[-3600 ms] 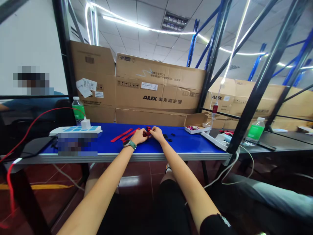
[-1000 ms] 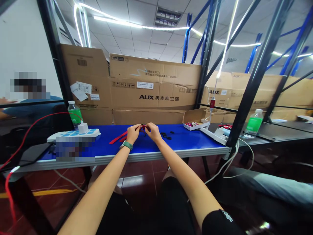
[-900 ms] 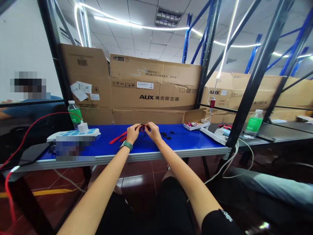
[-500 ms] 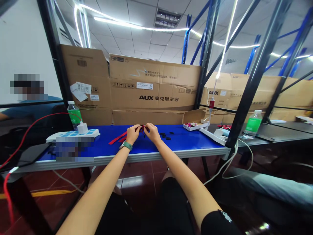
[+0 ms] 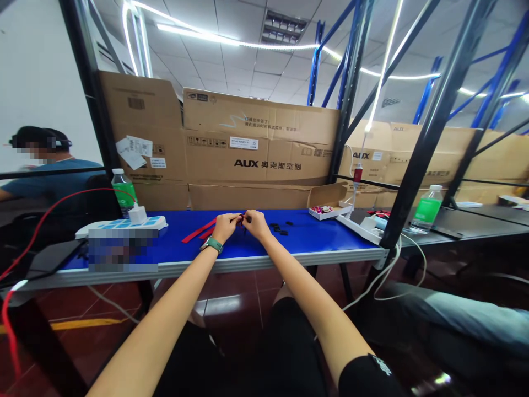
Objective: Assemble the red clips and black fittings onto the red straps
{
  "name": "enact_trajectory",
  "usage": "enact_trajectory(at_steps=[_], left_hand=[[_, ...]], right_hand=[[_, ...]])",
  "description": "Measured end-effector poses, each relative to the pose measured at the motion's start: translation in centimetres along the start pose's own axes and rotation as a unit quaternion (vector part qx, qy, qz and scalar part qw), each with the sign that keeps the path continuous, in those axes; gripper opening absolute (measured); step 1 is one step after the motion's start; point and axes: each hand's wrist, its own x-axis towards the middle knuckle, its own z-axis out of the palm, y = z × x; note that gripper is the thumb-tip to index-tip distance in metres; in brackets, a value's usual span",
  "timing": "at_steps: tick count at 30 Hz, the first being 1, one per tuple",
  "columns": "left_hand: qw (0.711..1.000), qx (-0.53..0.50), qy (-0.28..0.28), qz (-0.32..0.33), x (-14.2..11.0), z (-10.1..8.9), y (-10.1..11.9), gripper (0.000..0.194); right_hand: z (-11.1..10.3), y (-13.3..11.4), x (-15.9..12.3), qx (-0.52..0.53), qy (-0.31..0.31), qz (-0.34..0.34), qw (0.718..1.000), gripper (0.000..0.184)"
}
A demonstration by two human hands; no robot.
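Note:
My left hand (image 5: 226, 227), with a green-banded watch at its wrist, is closed in a pinch above the blue tabletop (image 5: 326, 237). A flat red strap (image 5: 198, 231) reaches out to the left from beneath that hand. Fingertips nearly touching it, my right hand (image 5: 256, 225) is closed too, around a small dark piece (image 5: 244, 221) with some red beside it. The fingers hide most of what is held between them. Several small black pieces (image 5: 283, 232) lie on the tabletop just right of my right hand.
A power strip (image 5: 93, 229) with a white plug stands at the left, before a green-labelled bottle (image 5: 124, 193). An open carton (image 5: 330, 211) of small items sits back right. Cardboard (image 5: 264, 149) lines the rear. Beyond the left post, a person (image 5: 53, 182) sits.
Both hands stay pinched together over the table with only slight finger movement. Less red shows between them now. The view has shifted slightly, and the person at left has moved their head.

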Motion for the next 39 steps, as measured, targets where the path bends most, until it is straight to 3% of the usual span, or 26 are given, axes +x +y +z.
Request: enact_trajectory(at_steps=[6, 9, 16, 22, 28, 31, 35, 39], left_hand=[[0.996, 0.053, -0.056, 0.037, 0.1, 0.2, -0.2, 0.023], [0.996, 0.057, -0.052, 0.032, 0.1, 0.2, 0.3, 0.023], [0.995, -0.087, -0.005, -0.049, 0.1, -0.3, 0.7, 0.029], [0.967, -0.239, -0.004, -0.09, 0.5, 0.1, -0.4, 0.043], [0.981, -0.186, -0.008, -0.06, 0.5, 0.2, -1.0, 0.03], [0.991, -0.125, -0.008, -0.053, 0.2, -0.1, -0.3, 0.016], [0.995, -0.087, -0.043, -0.028, 0.0, -0.3, 0.7, 0.006], [0.992, -0.113, -0.028, -0.039, 0.1, -0.1, 0.7, 0.008]], right_hand=[[0.3, 0.3, -0.2, -0.006, -0.041, 0.044, 0.998, 0.012], [0.6, 0.5, -0.2, 0.0, -0.042, 0.055, 0.998, 0.011], [0.4, 0.8, 0.1, 0.061, 0.025, 0.042, 0.997, 0.009], [-0.4, 0.6, 0.2, 0.106, 0.031, 0.036, 0.993, 0.01], [-0.4, 0.5, 0.2, 0.162, 0.006, 0.054, 0.985, 0.009], [-0.1, 0.7, 0.1, 0.233, -0.024, 0.098, 0.967, 0.017], [0.1, 1.2, 0.0, 0.351, -0.091, 0.167, 0.917, 0.034], [-0.2, 1.4, 0.0, 0.395, -0.083, 0.188, 0.895, 0.04]])
